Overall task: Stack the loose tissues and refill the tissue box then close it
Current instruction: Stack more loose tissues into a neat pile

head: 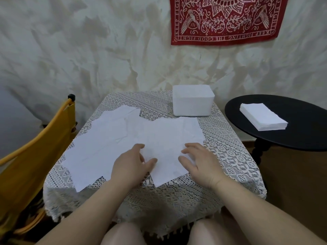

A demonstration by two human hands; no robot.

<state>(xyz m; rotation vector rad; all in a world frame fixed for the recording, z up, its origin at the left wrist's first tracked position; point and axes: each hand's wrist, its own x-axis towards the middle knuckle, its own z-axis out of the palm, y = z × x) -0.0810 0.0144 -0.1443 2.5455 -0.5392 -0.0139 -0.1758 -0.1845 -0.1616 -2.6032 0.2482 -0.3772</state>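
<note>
Several loose white tissues (113,138) lie spread and overlapping across the lace-covered table (228,147). The white tissue box (192,100) stands at the far right part of the table, its top white and closed-looking. My left hand (131,164) rests on the nearest tissue (168,163) with relaxed fingers. My right hand (200,161) lies on the same tissue's right side, fingers spread and slightly bent. Neither hand grips anything.
A neat stack of folded tissues (263,118) sits on a round black side table (292,137) to the right. A yellow folding chair (35,147) stands left of the table. A red bandana (224,20) hangs on the wall behind.
</note>
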